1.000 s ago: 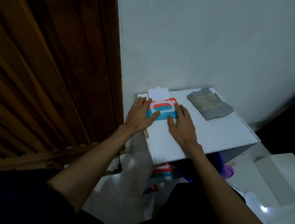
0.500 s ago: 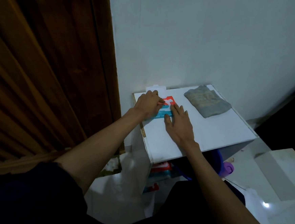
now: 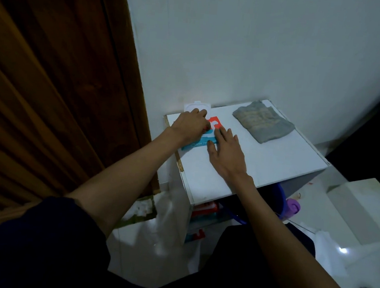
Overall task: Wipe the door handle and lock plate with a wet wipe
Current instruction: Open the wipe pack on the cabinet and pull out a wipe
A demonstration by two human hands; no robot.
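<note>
Red and blue, the flat wipes pack (image 3: 210, 131) lies on the white desk (image 3: 274, 159), near its left back corner, with its white lid (image 3: 197, 106) flipped open toward the wall. The left hand (image 3: 189, 125) covers the pack's middle, fingers curled at the opening; I cannot tell whether they pinch a wipe. The right hand (image 3: 226, 151) lies flat and released on the pack's near right edge. A folded grey cloth (image 3: 262, 121) lies well apart, to the right.
</note>
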